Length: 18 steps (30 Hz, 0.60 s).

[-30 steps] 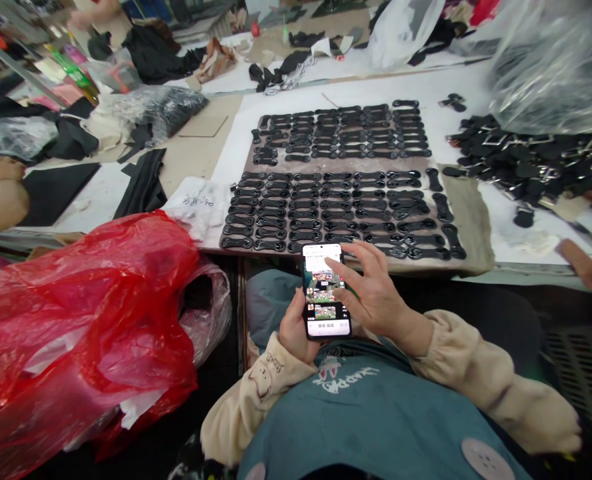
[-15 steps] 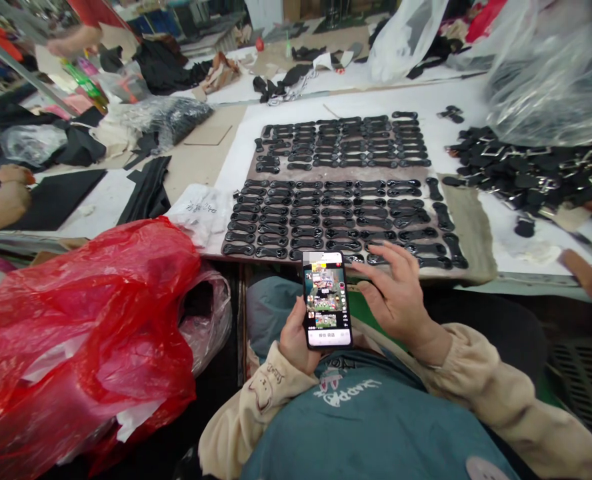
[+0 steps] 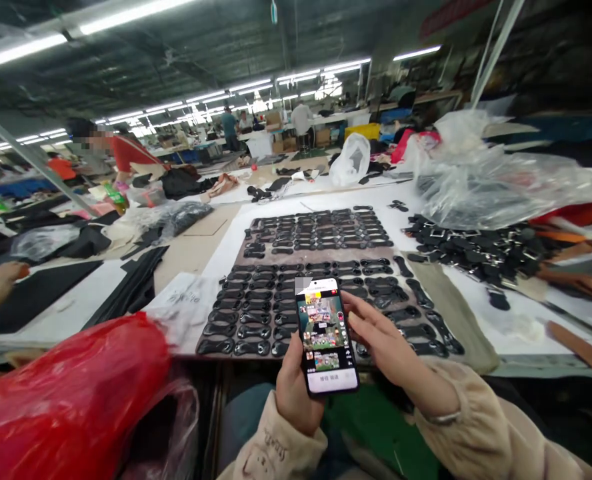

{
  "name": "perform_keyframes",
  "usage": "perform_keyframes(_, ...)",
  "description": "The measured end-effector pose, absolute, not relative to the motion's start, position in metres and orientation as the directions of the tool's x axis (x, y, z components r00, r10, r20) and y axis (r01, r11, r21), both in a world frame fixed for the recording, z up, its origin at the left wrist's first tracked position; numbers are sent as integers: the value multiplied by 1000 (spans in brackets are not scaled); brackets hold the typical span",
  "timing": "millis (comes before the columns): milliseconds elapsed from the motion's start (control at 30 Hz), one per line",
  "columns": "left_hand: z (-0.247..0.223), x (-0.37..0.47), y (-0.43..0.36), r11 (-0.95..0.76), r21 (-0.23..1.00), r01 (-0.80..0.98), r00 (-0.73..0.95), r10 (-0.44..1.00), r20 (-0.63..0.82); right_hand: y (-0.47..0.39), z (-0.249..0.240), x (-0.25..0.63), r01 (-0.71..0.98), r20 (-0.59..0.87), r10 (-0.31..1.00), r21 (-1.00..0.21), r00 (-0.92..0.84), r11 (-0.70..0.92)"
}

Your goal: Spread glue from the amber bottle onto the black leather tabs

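Note:
A lit phone (image 3: 326, 337) stands upright in my left hand (image 3: 296, 393), which is wrapped round its lower left side. My right hand (image 3: 381, 340) is at the phone's right edge, its fingers bent and close together, with the fingertips at the upper right side. Whether they press on the phone or only rest beside it is hard to tell. Behind the phone, rows of black strap pieces (image 3: 253, 317) lie on a brownish board (image 3: 306, 257) on the white table.
A red plastic bag (image 3: 76, 393) bulges at the lower left. Black pieces with metal buckles (image 3: 476, 250) are heaped at the right, below clear plastic (image 3: 501, 187). Another person's hand (image 3: 1, 283) is at the left edge. A person in red (image 3: 131, 153) leans over farther back.
The view has tilted up, showing the ceiling lights and distant people. My right hand has come closer to the phone, its spread fingers drawn together at the phone's edge.

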<state>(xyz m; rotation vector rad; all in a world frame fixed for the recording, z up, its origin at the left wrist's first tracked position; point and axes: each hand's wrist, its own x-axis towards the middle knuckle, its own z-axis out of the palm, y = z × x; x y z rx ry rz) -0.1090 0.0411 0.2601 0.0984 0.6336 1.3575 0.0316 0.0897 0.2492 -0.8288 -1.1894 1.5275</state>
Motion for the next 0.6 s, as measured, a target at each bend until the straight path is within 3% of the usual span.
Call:
perform_keyframes(233, 229, -87, 79, 231, 443, -866, 91, 945, -315, 99, 241, 29, -471, 64, 959, -879, -276, -77)
perform_keyframes(600, 206, -75, 77, 232, 462, -856, 87, 946, -312, 94, 220, 43, -510, -28, 965, -845, -260, -161)
